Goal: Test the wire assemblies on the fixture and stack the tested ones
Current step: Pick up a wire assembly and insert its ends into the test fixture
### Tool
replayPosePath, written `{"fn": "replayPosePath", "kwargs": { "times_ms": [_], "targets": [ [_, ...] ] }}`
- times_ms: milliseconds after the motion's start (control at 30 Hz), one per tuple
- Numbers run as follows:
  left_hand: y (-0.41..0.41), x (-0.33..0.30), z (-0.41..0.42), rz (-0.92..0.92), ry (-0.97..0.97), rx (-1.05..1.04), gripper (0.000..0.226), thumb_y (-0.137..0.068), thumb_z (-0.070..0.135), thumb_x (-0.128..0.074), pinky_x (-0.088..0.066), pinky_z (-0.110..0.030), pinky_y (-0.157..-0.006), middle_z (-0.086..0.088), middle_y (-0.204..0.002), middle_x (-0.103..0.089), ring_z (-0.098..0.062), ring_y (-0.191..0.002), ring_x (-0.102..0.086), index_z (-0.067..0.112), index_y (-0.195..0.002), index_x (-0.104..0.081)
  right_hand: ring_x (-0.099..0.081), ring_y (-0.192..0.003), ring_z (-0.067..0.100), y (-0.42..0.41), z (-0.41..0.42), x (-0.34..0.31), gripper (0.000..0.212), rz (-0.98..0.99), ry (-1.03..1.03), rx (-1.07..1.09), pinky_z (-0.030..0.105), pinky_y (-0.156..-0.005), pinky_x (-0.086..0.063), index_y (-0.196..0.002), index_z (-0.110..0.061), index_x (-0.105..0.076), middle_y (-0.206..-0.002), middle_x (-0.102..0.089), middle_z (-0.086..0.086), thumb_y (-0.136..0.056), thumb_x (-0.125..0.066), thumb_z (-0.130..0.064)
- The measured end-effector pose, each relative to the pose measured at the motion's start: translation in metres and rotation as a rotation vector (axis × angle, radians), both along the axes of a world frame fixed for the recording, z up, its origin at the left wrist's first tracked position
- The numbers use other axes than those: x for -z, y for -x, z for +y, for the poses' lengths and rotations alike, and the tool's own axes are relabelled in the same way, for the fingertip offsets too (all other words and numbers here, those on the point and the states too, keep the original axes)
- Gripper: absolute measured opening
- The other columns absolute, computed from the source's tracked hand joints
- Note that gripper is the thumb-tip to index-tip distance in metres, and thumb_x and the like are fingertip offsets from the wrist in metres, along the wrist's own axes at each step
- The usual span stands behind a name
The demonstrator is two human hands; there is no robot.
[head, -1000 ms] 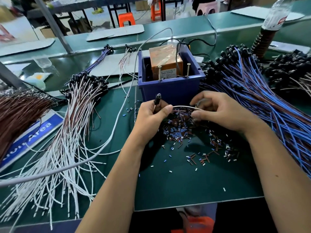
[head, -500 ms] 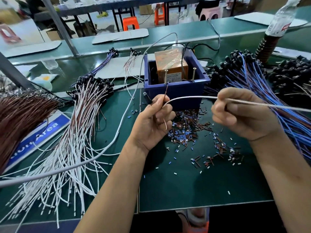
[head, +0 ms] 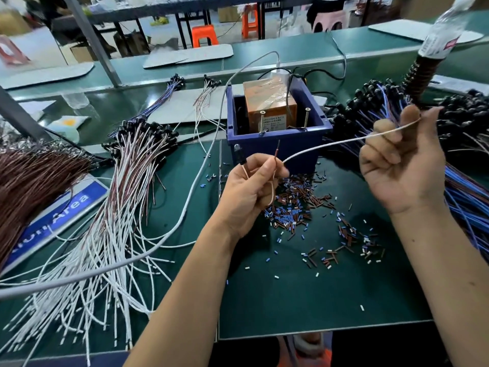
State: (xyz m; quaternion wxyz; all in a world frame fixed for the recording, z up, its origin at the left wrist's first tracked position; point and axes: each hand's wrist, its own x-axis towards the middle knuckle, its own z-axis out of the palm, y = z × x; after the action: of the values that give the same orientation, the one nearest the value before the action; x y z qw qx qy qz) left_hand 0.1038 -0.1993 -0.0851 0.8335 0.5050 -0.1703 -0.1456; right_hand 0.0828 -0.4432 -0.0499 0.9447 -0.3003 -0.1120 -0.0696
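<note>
My left hand (head: 250, 189) grips one wire assembly near its black connector end, with a short red lead sticking up between the fingers. The assembly's white wire (head: 330, 144) runs right and up to my right hand (head: 402, 165), which pinches its far end at shoulder height. Just behind my hands stands the test fixture, a blue bin (head: 280, 144) holding an orange box, with two upright screws on its front rim. A fanned stack of white-and-red assemblies (head: 119, 207) lies on the left. A heap of blue-wired assemblies (head: 391, 107) lies on the right.
Cut bits of insulation (head: 299, 207) litter the green mat in front of the bin. A brown wire bundle (head: 29, 186) lies far left over a blue sign. A thick grey cable (head: 185, 215) crosses the mat. A plastic bottle (head: 436, 43) stands at back right.
My right hand has drawn the white wire out to the right and lifted, stretching it away from my left hand. My left hand has turned, and the red lead now points up.
</note>
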Motion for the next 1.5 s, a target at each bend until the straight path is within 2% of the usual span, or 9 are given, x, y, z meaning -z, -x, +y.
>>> {"fn": "replayPosePath", "kwargs": {
  "times_ms": [167, 300, 400, 600, 800, 1100, 1167, 1267, 1500],
  "targets": [
    [0.003, -0.001, -0.008, -0.158, -0.154, -0.039, 0.014, -0.103, 0.019, -0.058, -0.028, -0.016, -0.046, 0.0, -0.067, -0.039, -0.005, -0.051, -0.027, 0.015, -0.098, -0.07, -0.022, -0.043, 0.003, 0.004, 0.003, 0.005, 0.045, -0.014, 0.367, -0.143, 0.014, -0.042, -0.026, -0.075, -0.022, -0.072, -0.056, -0.043, -0.01, -0.102, -0.04, -0.04],
    [0.007, -0.008, -0.01, -0.105, -0.015, 0.026, 0.02, -0.103, 0.019, -0.056, -0.024, -0.016, -0.043, -0.023, -0.114, -0.053, -0.002, -0.05, -0.025, 0.02, -0.093, -0.073, -0.032, -0.035, 0.007, 0.009, 0.022, 0.013, 0.039, 0.041, 0.814, -0.137, 0.017, -0.038, -0.021, -0.077, -0.009, -0.075, -0.048, -0.046, -0.001, -0.101, -0.058, -0.036],
    [0.009, -0.008, -0.015, -0.093, -0.064, -0.011, 0.02, -0.101, 0.017, -0.057, -0.018, -0.02, -0.043, -0.037, -0.099, -0.053, 0.0, -0.044, -0.026, 0.016, -0.096, -0.076, -0.032, -0.036, 0.01, 0.011, 0.044, 0.02, 0.045, 0.031, 1.046, -0.059, 0.017, -0.037, -0.023, -0.076, -0.007, -0.073, -0.047, -0.046, 0.0, -0.098, -0.062, -0.045],
    [0.011, -0.005, -0.017, -0.023, -0.137, -0.066, 0.029, -0.103, 0.007, -0.056, -0.04, -0.009, -0.045, 0.013, -0.049, -0.052, 0.001, -0.042, -0.046, -0.019, -0.115, -0.062, -0.034, -0.036, 0.009, 0.012, 0.051, 0.023, 0.043, 0.016, 1.124, -0.022, 0.017, -0.038, -0.025, -0.072, -0.014, -0.075, -0.044, -0.048, -0.004, -0.098, -0.059, -0.044],
    [0.008, -0.007, -0.016, 0.09, -0.13, -0.038, 0.022, -0.099, 0.009, -0.063, -0.05, -0.015, -0.05, -0.006, -0.075, -0.075, -0.007, -0.053, -0.064, -0.01, -0.106, -0.071, -0.044, -0.04, 0.016, 0.009, 0.049, 0.027, 0.034, -0.077, 1.249, -0.044, 0.024, -0.04, -0.033, -0.072, -0.012, -0.073, -0.047, -0.053, 0.001, -0.099, -0.065, -0.032],
    [-0.001, 0.0, -0.011, 0.192, -0.038, 0.038, 0.018, -0.087, 0.023, -0.069, -0.059, -0.021, -0.069, -0.008, -0.096, -0.079, -0.015, -0.083, -0.077, 0.013, -0.088, -0.083, -0.049, -0.046, 0.015, 0.005, 0.038, 0.022, 0.024, 0.017, 0.891, -0.048, 0.022, -0.039, -0.038, -0.093, -0.003, -0.07, -0.072, -0.062, 0.012, -0.099, -0.064, -0.026],
    [-0.003, 0.0, -0.01, 0.207, -0.031, 0.056, 0.018, -0.086, 0.026, -0.07, -0.054, -0.016, -0.068, -0.004, -0.091, -0.079, -0.01, -0.075, -0.071, 0.013, -0.088, -0.083, -0.051, -0.05, 0.015, 0.005, 0.036, 0.023, 0.008, -0.013, 0.851, -0.095, 0.021, -0.041, -0.039, -0.1, -0.007, -0.071, -0.081, -0.065, 0.013, -0.097, -0.064, -0.009],
    [-0.005, 0.002, -0.009, 0.241, -0.037, 0.058, 0.018, -0.085, 0.026, -0.069, -0.027, -0.018, -0.07, 0.0, -0.092, -0.078, -0.009, -0.078, -0.039, 0.014, -0.083, -0.083, -0.054, -0.057, 0.015, 0.005, 0.031, 0.024, 0.036, -0.014, 0.807, -0.13, 0.019, -0.041, -0.04, -0.105, -0.01, -0.074, -0.092, -0.067, 0.014, -0.083, -0.052, 0.008],
    [0.0, 0.005, -0.01, 0.237, -0.175, 0.129, 0.021, -0.082, 0.03, -0.074, -0.027, -0.017, -0.057, -0.014, -0.085, -0.062, -0.014, -0.07, -0.038, 0.011, -0.088, -0.082, -0.049, -0.047, 0.015, 0.006, 0.039, 0.024, 0.015, 0.017, 0.895, -0.003, 0.02, -0.037, -0.039, -0.095, -0.011, -0.077, -0.07, -0.067, 0.006, -0.089, -0.072, -0.024]
  ]
}}
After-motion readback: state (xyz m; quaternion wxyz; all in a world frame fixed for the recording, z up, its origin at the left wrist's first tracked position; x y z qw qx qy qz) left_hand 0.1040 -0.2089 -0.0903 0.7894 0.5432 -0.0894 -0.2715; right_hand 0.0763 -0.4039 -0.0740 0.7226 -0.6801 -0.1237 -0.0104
